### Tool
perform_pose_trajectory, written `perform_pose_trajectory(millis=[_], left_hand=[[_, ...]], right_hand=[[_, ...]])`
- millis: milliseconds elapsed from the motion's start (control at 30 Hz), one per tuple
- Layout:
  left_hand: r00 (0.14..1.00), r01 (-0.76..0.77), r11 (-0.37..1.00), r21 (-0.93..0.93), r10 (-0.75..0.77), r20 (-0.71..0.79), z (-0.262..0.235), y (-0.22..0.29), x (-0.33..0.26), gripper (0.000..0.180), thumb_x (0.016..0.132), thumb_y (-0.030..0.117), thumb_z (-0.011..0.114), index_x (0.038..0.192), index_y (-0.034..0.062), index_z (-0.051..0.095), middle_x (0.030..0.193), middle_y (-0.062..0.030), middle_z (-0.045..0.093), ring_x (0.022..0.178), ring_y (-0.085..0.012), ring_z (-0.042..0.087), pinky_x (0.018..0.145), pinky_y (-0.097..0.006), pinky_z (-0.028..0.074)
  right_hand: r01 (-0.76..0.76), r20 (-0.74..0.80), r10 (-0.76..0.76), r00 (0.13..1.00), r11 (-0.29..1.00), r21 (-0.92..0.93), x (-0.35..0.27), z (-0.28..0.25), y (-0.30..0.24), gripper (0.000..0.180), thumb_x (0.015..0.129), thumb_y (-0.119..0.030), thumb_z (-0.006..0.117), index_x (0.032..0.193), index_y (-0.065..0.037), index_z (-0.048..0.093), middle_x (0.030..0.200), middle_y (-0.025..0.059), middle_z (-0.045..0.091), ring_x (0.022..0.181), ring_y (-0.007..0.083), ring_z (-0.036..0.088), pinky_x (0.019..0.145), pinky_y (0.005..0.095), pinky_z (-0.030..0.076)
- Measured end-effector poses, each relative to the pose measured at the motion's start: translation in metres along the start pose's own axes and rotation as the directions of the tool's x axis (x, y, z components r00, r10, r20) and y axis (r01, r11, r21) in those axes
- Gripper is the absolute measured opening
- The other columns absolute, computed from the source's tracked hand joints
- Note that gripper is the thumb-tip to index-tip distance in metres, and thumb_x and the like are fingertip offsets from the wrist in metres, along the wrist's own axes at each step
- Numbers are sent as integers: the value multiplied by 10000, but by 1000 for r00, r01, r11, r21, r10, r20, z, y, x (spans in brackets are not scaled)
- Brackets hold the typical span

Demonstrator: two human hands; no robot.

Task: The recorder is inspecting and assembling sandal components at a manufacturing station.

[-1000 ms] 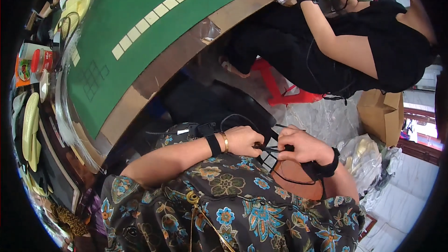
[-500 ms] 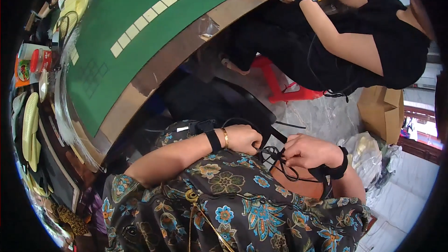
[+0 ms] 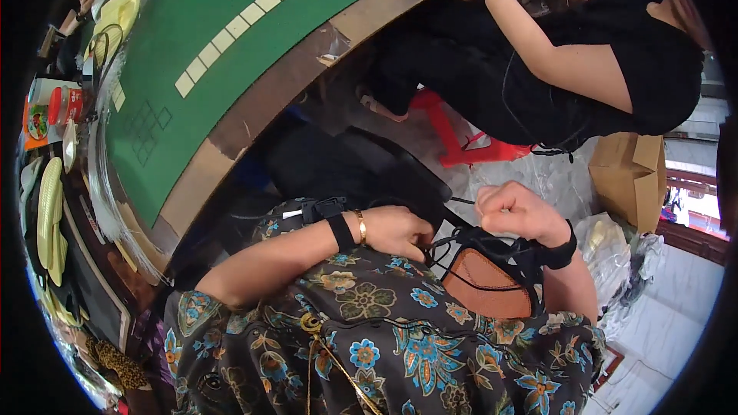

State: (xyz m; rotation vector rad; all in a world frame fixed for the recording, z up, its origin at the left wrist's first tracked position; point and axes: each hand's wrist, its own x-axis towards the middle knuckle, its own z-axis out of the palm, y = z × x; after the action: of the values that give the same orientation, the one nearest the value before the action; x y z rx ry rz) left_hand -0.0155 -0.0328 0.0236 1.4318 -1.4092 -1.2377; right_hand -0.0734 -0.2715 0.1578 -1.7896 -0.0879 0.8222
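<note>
The left hand (image 3: pixel 396 230) is low in front of the flowered shirt (image 3: pixel 369 300), its fingers curled in and the thumb and fingertips nearly closed on a thin black cord (image 3: pixel 446 239). The cord is in the gap between the two hands, with loops hanging below over an orange-brown surface. The right hand (image 3: pixel 515 211) is just beyond it, its fingers folded toward the palm; whether they grip any of the cord I cannot tell. A gold bracelet (image 3: pixel 360 227) and a black band (image 3: pixel 340 233) are on the left wrist, with another dark band at the right one. Ahead is a green table top (image 3: pixel 181 127) bearing a curved-looking row of pale tiles (image 3: pixel 254 14). To the right, a person in black (image 3: pixel 657 54) sits near a red stool (image 3: pixel 442 134), a cardboard box (image 3: pixel 623 177) and clear plastic bags (image 3: pixel 607 261).
</note>
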Motion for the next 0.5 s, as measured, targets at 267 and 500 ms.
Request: perform_pose_trajectory(millis=[267, 500], left_hand=[[973, 125, 963, -238, -166, -160, 11, 16, 9, 571, 944, 535, 610, 1098, -15, 617, 759, -154, 693, 672, -313, 689, 637, -414, 524], [989, 72, 994, -85, -82, -121, 5, 8, 0, 412, 989, 404, 565, 877, 23, 676, 715, -124, 690, 721, -341, 683, 694, -418, 526]], right_hand=[[-169, -30, 166, 986, 969, -182, 24, 11, 9, 322, 913, -229, 616, 671, -16, 631, 563, 69, 514, 558, 154, 445, 561, 312, 385], [11, 100, 57, 993, 820, -572, 25, 26, 18, 269, 860, -296, 677, 742, -59, 728, 705, 124, 653, 798, 308, 593, 920, 445, 419]])
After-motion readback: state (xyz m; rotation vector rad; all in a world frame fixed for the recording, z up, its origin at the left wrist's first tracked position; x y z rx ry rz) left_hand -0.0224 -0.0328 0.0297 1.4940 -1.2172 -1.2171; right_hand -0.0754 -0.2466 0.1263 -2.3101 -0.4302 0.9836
